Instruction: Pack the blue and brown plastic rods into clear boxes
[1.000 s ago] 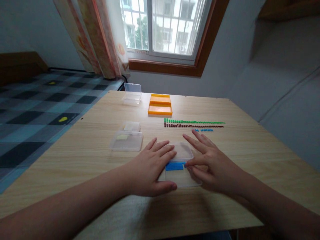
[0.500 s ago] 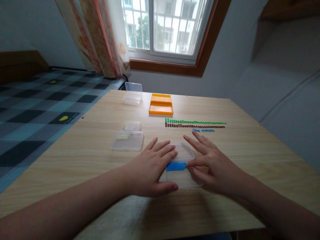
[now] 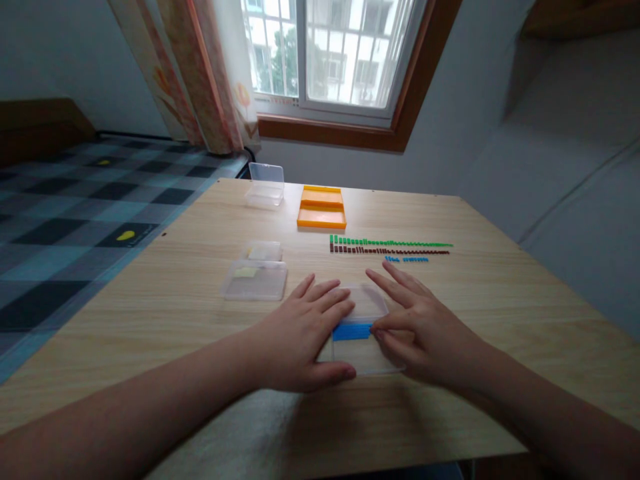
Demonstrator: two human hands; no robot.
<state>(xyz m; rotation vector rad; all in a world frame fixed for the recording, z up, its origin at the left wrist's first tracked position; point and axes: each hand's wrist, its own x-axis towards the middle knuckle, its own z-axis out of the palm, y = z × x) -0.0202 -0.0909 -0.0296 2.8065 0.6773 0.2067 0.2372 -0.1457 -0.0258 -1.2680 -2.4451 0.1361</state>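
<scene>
A clear plastic box [image 3: 370, 357] lies open on the table in front of me, with its lid [image 3: 367, 303] folded back to the far side. Blue pieces [image 3: 351, 331] sit in a tight row along the back of its inside. My left hand [image 3: 310, 340] is spread flat over the box's left side, its fingertips reaching the lid. At the right end of the blue row, the thumb and index finger of my right hand [image 3: 417, 320] are pinched together, other fingers stretched forward. Whatever lies between those fingertips is hidden.
Beyond my right hand lie small green pieces [image 3: 367, 242], dark brown pieces [image 3: 363, 250] and a few loose blue pieces [image 3: 415, 259] in rows. An orange tray [image 3: 321, 223] stands farther back, near an open clear box [image 3: 265, 195]. Another clear box [image 3: 257, 287] holds something pale yellow.
The small gap at the right end of the blue row has closed, and the row looks more even. Both hands have stayed almost in place.
</scene>
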